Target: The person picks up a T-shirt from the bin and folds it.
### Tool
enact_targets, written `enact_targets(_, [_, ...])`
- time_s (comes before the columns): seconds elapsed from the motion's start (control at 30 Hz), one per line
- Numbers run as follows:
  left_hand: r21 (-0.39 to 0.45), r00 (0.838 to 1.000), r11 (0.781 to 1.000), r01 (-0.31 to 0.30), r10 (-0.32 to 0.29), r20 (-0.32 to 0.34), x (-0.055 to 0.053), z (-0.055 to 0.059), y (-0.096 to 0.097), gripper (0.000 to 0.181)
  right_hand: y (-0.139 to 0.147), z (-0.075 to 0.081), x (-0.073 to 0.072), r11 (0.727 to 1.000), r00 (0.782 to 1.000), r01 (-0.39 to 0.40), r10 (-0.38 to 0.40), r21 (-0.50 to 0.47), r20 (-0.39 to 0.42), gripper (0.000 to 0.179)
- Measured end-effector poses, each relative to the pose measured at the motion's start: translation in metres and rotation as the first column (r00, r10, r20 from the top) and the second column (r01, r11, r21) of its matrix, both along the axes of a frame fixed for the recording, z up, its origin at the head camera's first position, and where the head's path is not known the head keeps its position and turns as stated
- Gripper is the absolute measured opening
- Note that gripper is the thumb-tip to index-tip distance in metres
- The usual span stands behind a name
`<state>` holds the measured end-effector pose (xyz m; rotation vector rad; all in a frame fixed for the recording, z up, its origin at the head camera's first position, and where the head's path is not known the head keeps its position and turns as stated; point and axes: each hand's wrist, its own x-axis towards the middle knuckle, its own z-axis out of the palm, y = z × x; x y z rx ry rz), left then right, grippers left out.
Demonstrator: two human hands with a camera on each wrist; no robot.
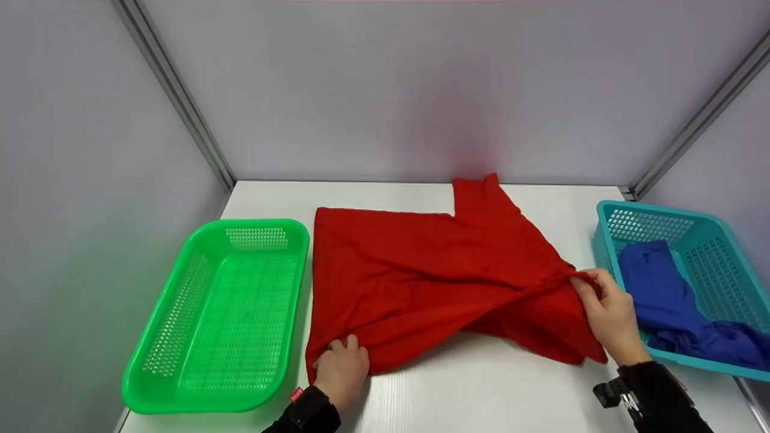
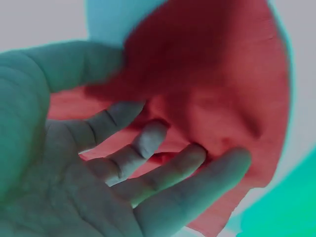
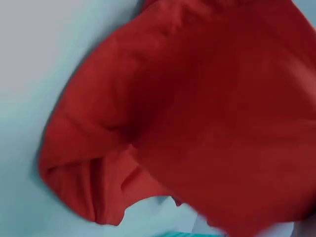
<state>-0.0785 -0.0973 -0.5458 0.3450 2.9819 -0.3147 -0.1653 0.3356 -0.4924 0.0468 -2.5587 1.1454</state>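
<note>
A red T-shirt lies sideways, wrinkled, with one sleeve toward the back wall. My right hand pinches its edge at the right, raising a fold across the front. In the right wrist view the raised red fabric covers most of the picture; little of that hand shows. At the shirt's near left corner rests my left hand. The left wrist view shows its fingers slightly bent, tips against the cloth, the thumb apart from them.
On the left stands a green plastic basket with nothing in it. A teal basket at the right holds dark blue cloth. Pale panels enclose the white table at the back and sides.
</note>
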Motion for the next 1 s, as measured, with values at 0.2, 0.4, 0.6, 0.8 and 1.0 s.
enact_targets(0.2, [0.158, 0.970, 0.985, 0.076, -0.037, -0.240, 0.002, 0.005, -0.014, 0.022, 0.021, -0.003, 0.015, 0.942, 0.849, -0.335, 0.295, 0.015, 0.438, 0.034])
enact_targets(0.4, [0.248, 0.929, 0.963, 0.108, -0.009, -0.371, -0.005, 0.016, -0.021, 0.027, 0.035, -0.021, 0.031, 0.796, 0.496, -0.602, 0.434, -0.062, 0.752, 0.073])
enact_targets(0.6, [0.177, 0.923, 0.978, 0.112, -0.036, -0.384, 0.001, 0.015, -0.027, 0.025, 0.042, -0.049, 0.042, 0.682, 0.616, -0.716, 0.520, 0.146, 0.592, 0.015])
enact_targets(0.8, [0.192, 0.922, 0.979, 0.063, 0.016, -0.386, 0.005, 0.015, -0.032, 0.018, 0.047, -0.063, 0.049, 0.725, 0.681, -0.654, 0.440, 0.216, 0.585, 0.054])
enact_targets(1.0, [0.212, 0.945, 0.971, 0.110, -0.036, -0.324, 0.013, 0.014, -0.030, 0.028, 0.049, -0.060, 0.047, 0.690, 0.741, -0.611, 0.328, 0.387, 0.585, 0.048])
